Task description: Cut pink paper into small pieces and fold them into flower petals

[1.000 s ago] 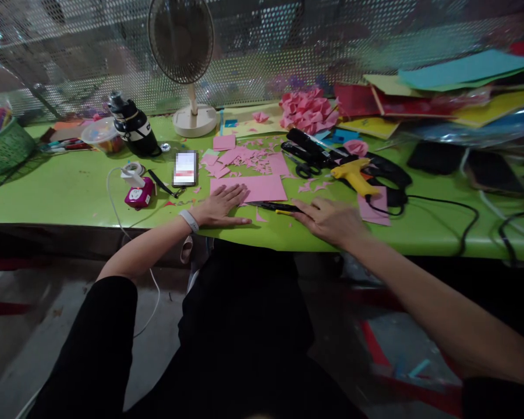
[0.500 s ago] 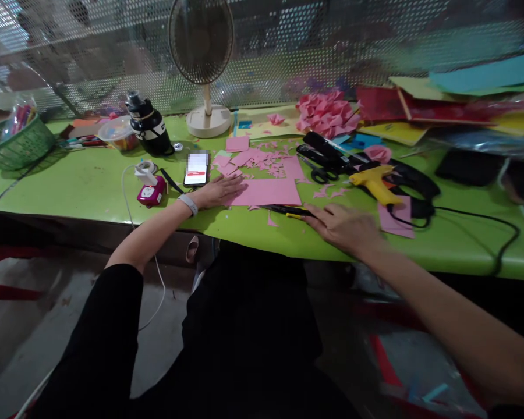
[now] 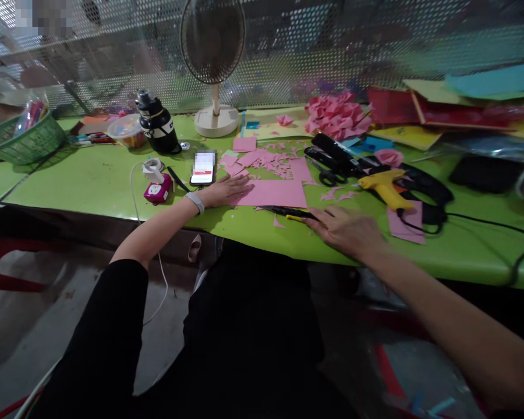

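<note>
My left hand (image 3: 230, 189) lies flat and spread, its fingertips on the left end of a pink paper sheet (image 3: 275, 193) on the green table. A slim black-and-yellow tool (image 3: 290, 213) lies along the sheet's near edge, its dark tip to the left; I cannot make out its exact kind. The fingers of my right hand (image 3: 347, 231) are closed around its right end. Pink paper scraps (image 3: 273, 163) are scattered just beyond the sheet. A phone (image 3: 203, 167) with a lit screen lies beyond my left hand.
To the right lie black scissors (image 3: 332, 176) and a yellow glue gun (image 3: 386, 187) with a trailing cord. A pile of folded pink paper (image 3: 337, 115) and a fan (image 3: 216, 120) are at the back. A bottle (image 3: 157, 125) and a purple plug adapter (image 3: 158, 191) stand left.
The whole view has shifted a little, so the table's things appear slightly further right. Both hands keep about the same places by the sheet and the tool.
</note>
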`<state>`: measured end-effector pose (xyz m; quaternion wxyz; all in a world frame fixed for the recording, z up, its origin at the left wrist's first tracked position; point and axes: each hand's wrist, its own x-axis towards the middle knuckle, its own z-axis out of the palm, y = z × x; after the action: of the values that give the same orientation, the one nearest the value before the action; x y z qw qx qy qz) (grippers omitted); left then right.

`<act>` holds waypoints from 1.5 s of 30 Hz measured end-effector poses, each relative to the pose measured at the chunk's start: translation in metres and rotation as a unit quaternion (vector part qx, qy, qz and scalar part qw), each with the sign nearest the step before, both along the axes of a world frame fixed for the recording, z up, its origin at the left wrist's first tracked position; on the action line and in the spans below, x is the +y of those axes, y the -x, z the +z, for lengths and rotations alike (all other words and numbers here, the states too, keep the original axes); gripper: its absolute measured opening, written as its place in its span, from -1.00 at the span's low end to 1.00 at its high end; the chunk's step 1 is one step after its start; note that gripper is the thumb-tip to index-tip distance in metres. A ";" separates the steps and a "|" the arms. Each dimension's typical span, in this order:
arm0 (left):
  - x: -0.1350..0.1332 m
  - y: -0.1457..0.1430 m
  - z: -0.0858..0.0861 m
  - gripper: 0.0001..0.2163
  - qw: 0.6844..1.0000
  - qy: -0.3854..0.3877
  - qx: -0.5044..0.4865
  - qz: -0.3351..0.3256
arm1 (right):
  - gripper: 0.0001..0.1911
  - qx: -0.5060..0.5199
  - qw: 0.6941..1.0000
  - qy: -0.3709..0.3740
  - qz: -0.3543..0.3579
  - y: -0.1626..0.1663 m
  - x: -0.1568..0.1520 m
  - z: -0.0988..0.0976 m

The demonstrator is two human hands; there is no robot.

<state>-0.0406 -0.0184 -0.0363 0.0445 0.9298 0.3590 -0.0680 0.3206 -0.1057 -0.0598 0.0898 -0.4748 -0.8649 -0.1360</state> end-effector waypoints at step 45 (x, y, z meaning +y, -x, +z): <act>-0.008 -0.013 0.002 -0.45 0.999 0.013 -0.046 0.019 | -0.41 -0.042 0.999 0.021 0.018 0.032 0.005 0.011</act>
<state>-0.0272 -0.0260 -0.0346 0.0747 0.9241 0.3737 -0.0288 0.2886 -0.1004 -0.0487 0.0454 -0.4550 -0.8788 -0.1362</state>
